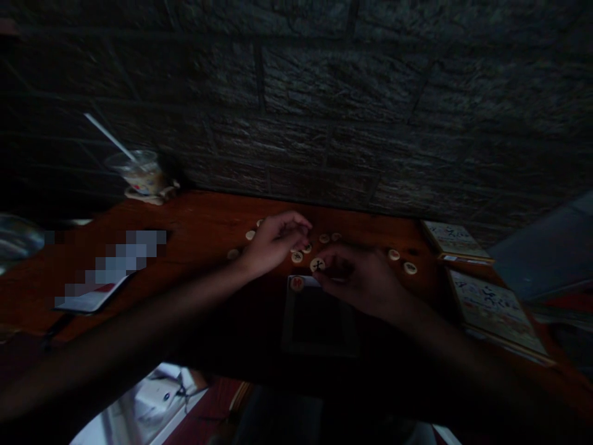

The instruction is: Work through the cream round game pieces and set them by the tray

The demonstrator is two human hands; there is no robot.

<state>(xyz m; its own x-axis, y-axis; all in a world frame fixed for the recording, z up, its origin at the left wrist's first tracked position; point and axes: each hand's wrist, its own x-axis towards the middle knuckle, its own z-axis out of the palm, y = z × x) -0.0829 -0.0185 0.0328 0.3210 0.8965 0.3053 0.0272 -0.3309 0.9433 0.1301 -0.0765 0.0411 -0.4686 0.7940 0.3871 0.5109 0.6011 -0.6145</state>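
My right hand [359, 275] pinches a round Chinese chess piece [317, 265] with a black character, between thumb and fingertips. It hovers over the far edge of a dark shallow box [290, 334]. At that box's far left corner sits a chess piece with a red character [297, 283]. My left hand [278, 240] is loosely curled, thumb and fingers apart, with nothing visible in it. Right by its fingertips lie a black-marked piece [297, 256] and another piece [306, 248]. The box's inside is too dark to make out.
More pieces lie on the wooden table [199, 213], including a pale disc [410, 267] at right. Two flat printed boxes [456, 241] lie at the right edge. At left are a phone [88, 301], partly pixelated, and a plastic cup with straw [143, 173]. A brick wall [296, 123] stands behind.
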